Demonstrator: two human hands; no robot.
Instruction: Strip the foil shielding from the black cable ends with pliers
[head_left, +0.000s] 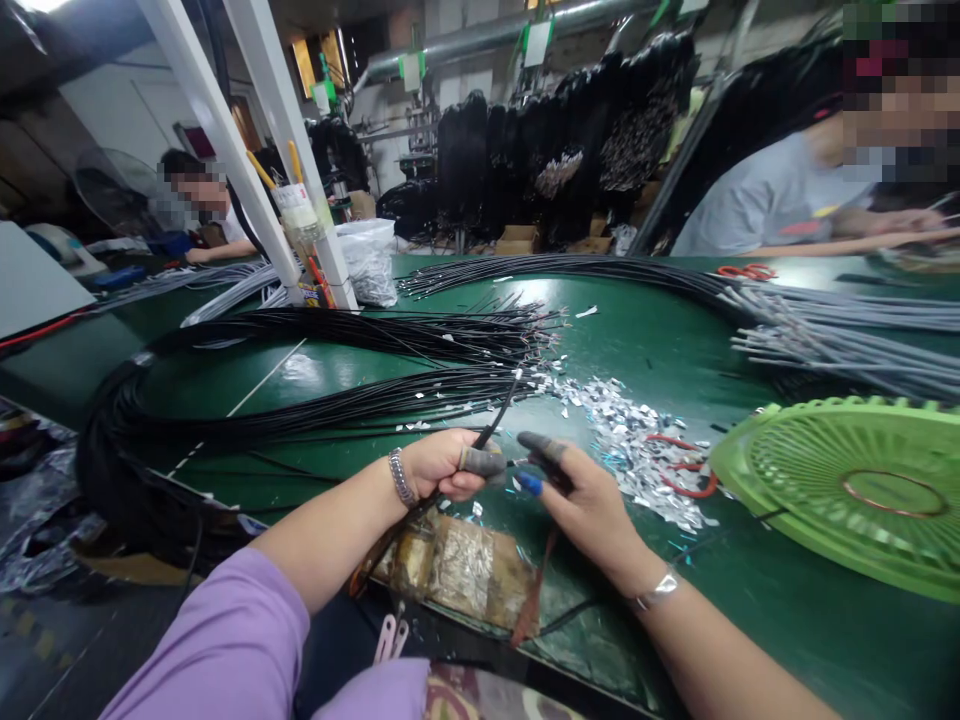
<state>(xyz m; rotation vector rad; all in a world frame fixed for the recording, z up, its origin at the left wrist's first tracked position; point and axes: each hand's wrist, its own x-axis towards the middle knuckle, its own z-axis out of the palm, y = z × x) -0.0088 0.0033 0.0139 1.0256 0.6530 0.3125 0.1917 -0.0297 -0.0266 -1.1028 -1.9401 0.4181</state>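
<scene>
Two yellow handles (295, 162) stand in a container (296, 204) — left hand (448, 463) grips black cable (500, 411), right hand (586, 500) — cannot tell.

Dim overall; white glare on green tabletop (645, 345); edges stretched, soft.

This was a workshop for cable work, small-factory in kind. Long bundles of black cables (337, 393) and grey cables (862, 318) lay across a green bench (660, 345), their ends gathered near a litter of pale scraps (622, 435) and red-handled scissors (686, 467). Co-workers sat on the left (232, 222) and right (772, 195). Behind them, thick dark hanks (562, 145) hung in a row below a metal pipe (487, 45), with cardboard boxes (517, 240) beneath.
</scene>
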